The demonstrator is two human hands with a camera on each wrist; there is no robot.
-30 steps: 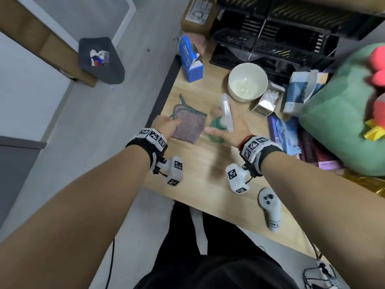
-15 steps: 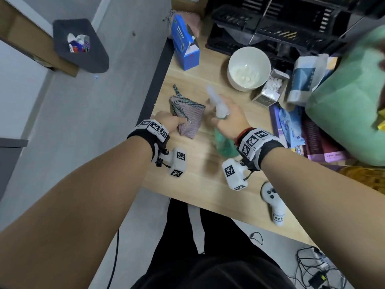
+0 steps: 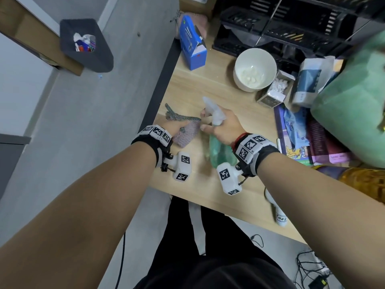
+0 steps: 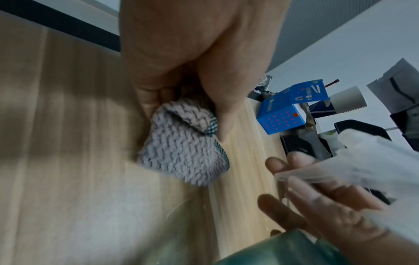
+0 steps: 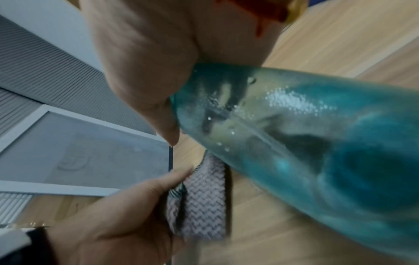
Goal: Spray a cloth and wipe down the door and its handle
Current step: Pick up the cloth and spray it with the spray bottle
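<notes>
My left hand (image 3: 175,127) grips a bunched grey-pink woven cloth (image 3: 187,133) just above the wooden table (image 3: 208,90), near its left edge. The left wrist view shows the thumb and fingers (image 4: 223,125) pinching the cloth (image 4: 183,156) from above. My right hand (image 3: 224,126) holds a green spray bottle (image 3: 218,153) by its neck, off the table and tilted. Its white spray head (image 3: 214,111) sits just right of the cloth. In the right wrist view the bottle (image 5: 294,134) fills the frame, with the cloth (image 5: 204,206) below it. No door handle is in view.
On the table behind the hands are a blue carton (image 3: 192,46), a white bowl (image 3: 255,69), a small box (image 3: 275,90) and a black rack (image 3: 291,28). Books (image 3: 302,132) and a green plush (image 3: 354,111) crowd the right. A white controller (image 3: 278,211) lies near the front edge; a bin (image 3: 85,44) stands on the floor.
The right hand has lifted the bottle off the table and tilted it. The left hand has gathered the flat cloth into a bunch and raised it beside the spray head.
</notes>
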